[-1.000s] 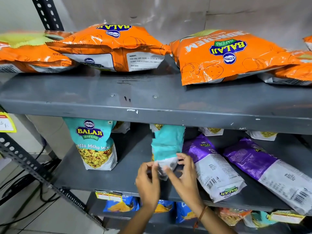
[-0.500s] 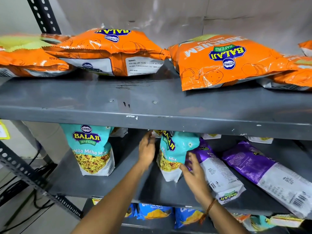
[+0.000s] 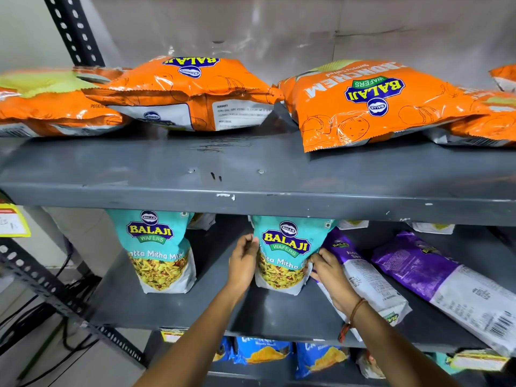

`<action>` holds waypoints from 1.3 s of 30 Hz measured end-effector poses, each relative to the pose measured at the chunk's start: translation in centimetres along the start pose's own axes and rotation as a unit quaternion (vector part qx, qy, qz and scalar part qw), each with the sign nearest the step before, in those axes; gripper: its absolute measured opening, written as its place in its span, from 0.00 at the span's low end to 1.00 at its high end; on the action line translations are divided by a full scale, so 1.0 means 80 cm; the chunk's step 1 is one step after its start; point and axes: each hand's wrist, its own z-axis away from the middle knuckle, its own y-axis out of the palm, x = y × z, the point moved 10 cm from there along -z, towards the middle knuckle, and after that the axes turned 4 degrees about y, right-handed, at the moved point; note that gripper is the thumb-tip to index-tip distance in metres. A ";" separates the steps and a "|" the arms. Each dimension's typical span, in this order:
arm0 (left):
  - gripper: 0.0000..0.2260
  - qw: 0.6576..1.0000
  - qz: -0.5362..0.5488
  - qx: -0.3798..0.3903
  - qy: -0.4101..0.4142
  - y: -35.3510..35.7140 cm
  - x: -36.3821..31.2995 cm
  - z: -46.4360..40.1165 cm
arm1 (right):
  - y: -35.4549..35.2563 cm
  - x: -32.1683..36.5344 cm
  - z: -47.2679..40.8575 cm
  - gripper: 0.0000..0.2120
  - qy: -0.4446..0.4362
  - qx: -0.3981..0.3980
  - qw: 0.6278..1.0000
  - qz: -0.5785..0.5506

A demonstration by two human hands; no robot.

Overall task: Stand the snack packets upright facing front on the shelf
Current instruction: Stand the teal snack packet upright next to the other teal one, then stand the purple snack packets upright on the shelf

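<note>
Two teal packets upright, front-facing on middle shelf (image 3: 167, 311): left one (image 3: 160, 250) free; second (image 3: 284, 254) in grip of left hand (image 3: 243, 261) and right hand (image 3: 331, 270). Purple packets (image 3: 435, 277), orange packets (image 3: 190, 93) lie flat.

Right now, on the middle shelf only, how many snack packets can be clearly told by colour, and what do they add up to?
Teal packets, standing upright with the front showing: 2, one free and one between both hands.
Purple packets, lying down: 2, one beside the right hand, one further right.
Total: 4. Pale packets behind are too hidden to count.
</note>
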 end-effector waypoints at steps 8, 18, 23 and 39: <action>0.06 1.000 0.003 -0.020 -0.008 -0.030 0.003 0.024 | 0.030 0.003 0.019 0.13 0.031 0.040 0.999 0.004; 0.06 0.985 0.051 -0.165 0.020 0.001 -0.005 0.124 | -0.109 0.055 0.071 0.16 -0.082 -0.094 0.992 0.009; 0.09 0.989 0.077 -0.121 -0.040 0.083 0.034 0.164 | -0.231 0.002 0.077 0.11 -0.017 -0.202 0.978 0.039; 0.17 0.954 -0.062 -0.220 -0.195 0.152 0.138 0.122 | -0.225 -0.061 -0.029 0.14 0.004 -0.027 0.994 0.107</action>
